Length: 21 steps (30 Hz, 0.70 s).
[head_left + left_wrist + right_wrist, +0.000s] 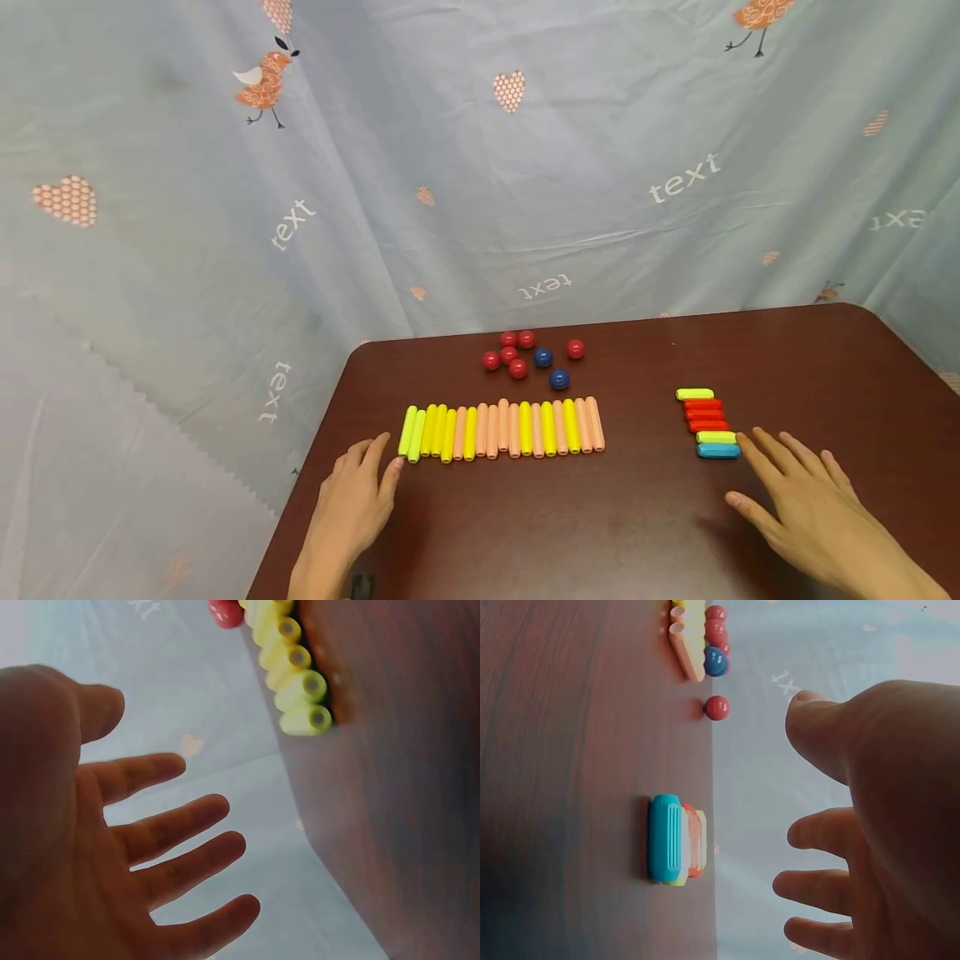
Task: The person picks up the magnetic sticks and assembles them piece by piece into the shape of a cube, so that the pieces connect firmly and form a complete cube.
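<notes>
Side by side on the dark table lies a long row of short plastic sticks (503,427), lime, yellow and peach, hollow at the ends. My left hand (352,498) hovers by the lime end of that row, its fingers spread and holding nothing; the left wrist view shows the palm (67,825) and loose fingers. At the right, a short column of sticks holds red sticks (705,415), lime sticks (716,437) and one blue stick (717,451). My right hand (813,517) is beside the blue stick, fingers spread, nothing in it. In the right wrist view the blue stick (664,838) is nearest.
Several red balls (517,368) and two blue balls (559,379) sit behind the long row, near the table's back edge. A pale printed curtain (480,167) hangs behind and to the left of the table (570,525).
</notes>
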Motion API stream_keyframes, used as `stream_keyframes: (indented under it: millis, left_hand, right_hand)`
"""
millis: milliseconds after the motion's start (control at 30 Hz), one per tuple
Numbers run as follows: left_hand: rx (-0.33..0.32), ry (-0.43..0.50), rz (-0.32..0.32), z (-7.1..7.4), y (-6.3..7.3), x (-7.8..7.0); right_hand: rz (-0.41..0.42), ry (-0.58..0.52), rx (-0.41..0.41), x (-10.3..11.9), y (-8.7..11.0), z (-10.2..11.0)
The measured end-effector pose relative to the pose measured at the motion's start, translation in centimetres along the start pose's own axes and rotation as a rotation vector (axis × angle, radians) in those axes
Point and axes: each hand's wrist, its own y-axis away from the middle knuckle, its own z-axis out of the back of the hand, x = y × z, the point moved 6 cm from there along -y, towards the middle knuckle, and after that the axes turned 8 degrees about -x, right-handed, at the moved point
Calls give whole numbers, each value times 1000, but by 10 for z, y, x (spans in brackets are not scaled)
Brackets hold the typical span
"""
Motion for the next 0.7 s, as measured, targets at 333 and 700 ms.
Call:
stream_keyframes:
  millis: [333, 700]
  left_hand:
    - [-43, 28, 82, -14, -41, 19]
    - [49, 68, 149, -53, -68, 31]
  right_hand:
    - [6, 1, 14, 2, -3, 1]
    - [3, -5, 23, 0, -3, -4]
